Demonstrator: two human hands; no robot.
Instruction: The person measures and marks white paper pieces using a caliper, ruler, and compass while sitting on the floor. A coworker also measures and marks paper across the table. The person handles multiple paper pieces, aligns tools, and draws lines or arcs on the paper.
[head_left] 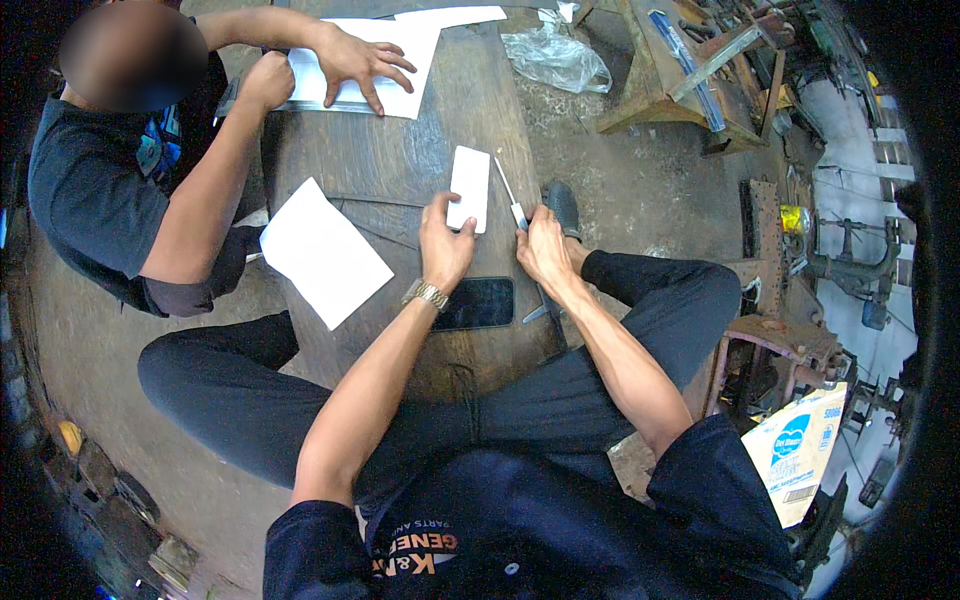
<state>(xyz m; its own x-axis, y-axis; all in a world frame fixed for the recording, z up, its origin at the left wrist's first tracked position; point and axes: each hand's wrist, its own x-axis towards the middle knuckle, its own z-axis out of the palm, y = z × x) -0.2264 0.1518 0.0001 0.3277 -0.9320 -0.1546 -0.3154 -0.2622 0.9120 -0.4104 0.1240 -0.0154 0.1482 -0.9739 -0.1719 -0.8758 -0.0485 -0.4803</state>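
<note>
My left hand (pixel 447 245) grips the near end of a white rectangular piece (pixel 469 190), with fingers at its left edge and the thumb at its lower right. Whether that piece is folded paper, card or a thin box, I cannot tell. A slim, screwdriver-like tool (pixel 506 187) points away from me, its narrow pale shaft just right of the white piece and apart from it. My right hand (pixel 545 247) is closed around its handle near the table's right edge. Just below my hands lies a black phone (pixel 478 303) on the wooden table (pixel 400 160).
A loose white sheet (pixel 327 253) lies on the left. Across the table, another person's hands (pixel 365 65) press a metal straightedge (pixel 335 106) on white paper (pixel 428 50). A clear plastic bag (pixel 560 55) and wooden stand (pixel 640 110) are at the far right.
</note>
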